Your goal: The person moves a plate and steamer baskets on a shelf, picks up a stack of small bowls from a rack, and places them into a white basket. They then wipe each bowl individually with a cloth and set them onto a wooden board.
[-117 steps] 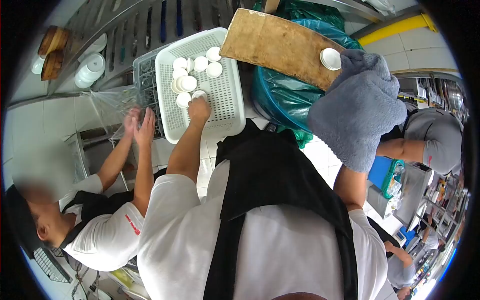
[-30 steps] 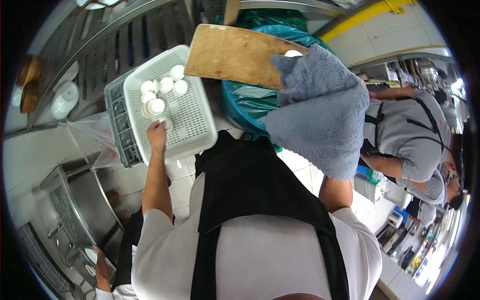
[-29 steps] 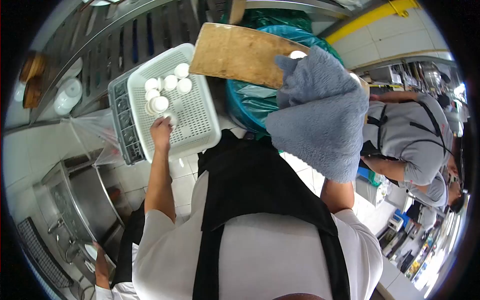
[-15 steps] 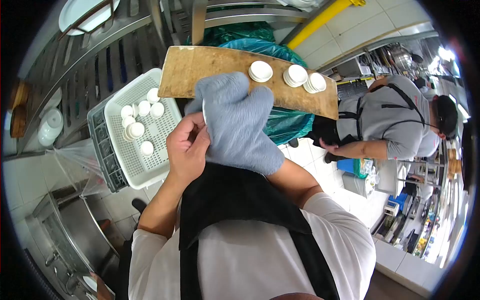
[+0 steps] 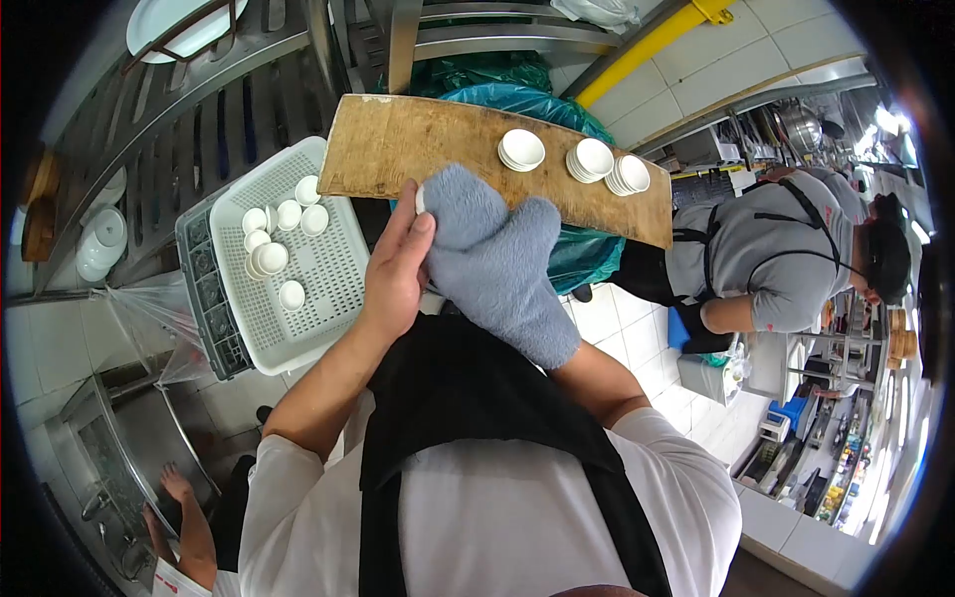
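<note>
A grey-blue cloth (image 5: pixel 507 274) drapes over my right hand (image 5: pixel 542 254) and hides its fingers. Between the fingers of my left hand (image 5: pixel 396 269) and the cloth, a small white cup (image 5: pixel 420 199) shows only its edge. Just beyond my hands lies a wooden board (image 5: pixel 408 139). Three stacks of small white cups stand on its right half: a left stack (image 5: pixel 521 149), a middle stack (image 5: pixel 590 159) and a right stack (image 5: pixel 628 175). To the left, a white perforated basket (image 5: pixel 323 264) holds several loose cups (image 5: pixel 271 259).
Under the basket is a grey rack (image 5: pixel 209 308). Green plastic bags (image 5: pixel 587 257) lie beneath the board. One person in a grey shirt (image 5: pixel 776 234) stands at the right. Another person's arms (image 5: pixel 194 527) reach over a metal sink (image 5: pixel 154 438) at the lower left.
My left hand has moved up and its fingers have straightened along the cloth. The cloth has shifted slightly right. Another person's arms have appeared at the sink, and the grey-shirted person's arm has moved.
</note>
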Demonstrator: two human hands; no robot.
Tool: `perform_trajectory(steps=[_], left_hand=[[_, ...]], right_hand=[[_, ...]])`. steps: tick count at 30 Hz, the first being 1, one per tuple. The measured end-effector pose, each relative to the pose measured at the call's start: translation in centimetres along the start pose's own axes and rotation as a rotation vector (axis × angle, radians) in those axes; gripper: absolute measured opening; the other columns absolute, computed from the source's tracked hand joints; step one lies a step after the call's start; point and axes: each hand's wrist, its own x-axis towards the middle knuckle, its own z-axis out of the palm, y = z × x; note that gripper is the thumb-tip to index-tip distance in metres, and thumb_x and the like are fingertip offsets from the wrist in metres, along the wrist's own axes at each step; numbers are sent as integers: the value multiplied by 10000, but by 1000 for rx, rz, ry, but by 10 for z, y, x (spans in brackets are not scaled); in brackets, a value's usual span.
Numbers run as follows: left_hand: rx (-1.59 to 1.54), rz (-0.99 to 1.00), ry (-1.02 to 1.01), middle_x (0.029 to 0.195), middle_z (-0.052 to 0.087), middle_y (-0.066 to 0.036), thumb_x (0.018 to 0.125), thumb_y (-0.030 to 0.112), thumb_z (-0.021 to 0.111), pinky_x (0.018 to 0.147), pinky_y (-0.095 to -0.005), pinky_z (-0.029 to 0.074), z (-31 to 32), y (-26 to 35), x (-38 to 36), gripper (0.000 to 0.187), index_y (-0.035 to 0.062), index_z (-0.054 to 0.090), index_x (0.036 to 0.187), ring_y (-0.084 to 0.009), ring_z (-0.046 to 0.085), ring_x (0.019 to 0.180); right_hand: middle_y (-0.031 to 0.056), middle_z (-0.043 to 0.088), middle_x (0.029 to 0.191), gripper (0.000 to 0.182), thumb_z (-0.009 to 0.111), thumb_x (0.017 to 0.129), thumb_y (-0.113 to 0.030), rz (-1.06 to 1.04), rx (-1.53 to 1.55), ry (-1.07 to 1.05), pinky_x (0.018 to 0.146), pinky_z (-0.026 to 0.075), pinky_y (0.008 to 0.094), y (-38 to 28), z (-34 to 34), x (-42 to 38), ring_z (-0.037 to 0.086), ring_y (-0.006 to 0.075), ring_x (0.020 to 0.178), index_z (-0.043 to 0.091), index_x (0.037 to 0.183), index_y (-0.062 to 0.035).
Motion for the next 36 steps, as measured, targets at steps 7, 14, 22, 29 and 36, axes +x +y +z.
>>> perform_trajectory(steps=[7,14,22,29,36], left_hand=[[-126,-308,-113,1511,304,-195,1002,257,487,1081,-414,340,-5,-5,1,642,10,176,1507,-288,417,1328],[217,-206,-16,1417,464,-145,943,191,609,1014,-366,426,-17,-29,11,543,14,410,1416,-238,535,1209],[970,-28,391,968,655,-162,830,165,700,773,-366,523,-113,-62,-8,292,17,641,1074,-272,644,945],[1872,-565,428,1094,618,-176,825,192,601,910,-470,482,-289,-106,-58,288,65,618,1083,-368,598,1027],[2024,-699,269,1123,643,-162,856,166,561,883,-443,495,-303,-118,-62,273,51,625,1095,-332,614,1038]], right_hand=[[51,607,949,205,626,750,-191,103,-239,-173,697,411,461,56,-21,-12,596,294,847,590,940,-126],[62,623,953,218,644,742,-148,76,-434,-182,772,437,470,111,25,-12,603,308,912,586,951,-124],[80,635,937,225,671,751,-159,176,-366,-160,755,462,438,102,24,-2,619,306,883,586,953,-107],[95,646,923,237,695,759,-169,305,-378,-101,740,483,411,116,9,5,633,305,858,586,955,-92],[35,624,943,485,772,728,-247,283,-291,-78,789,500,297,80,-83,37,623,186,919,591,1147,-80]])
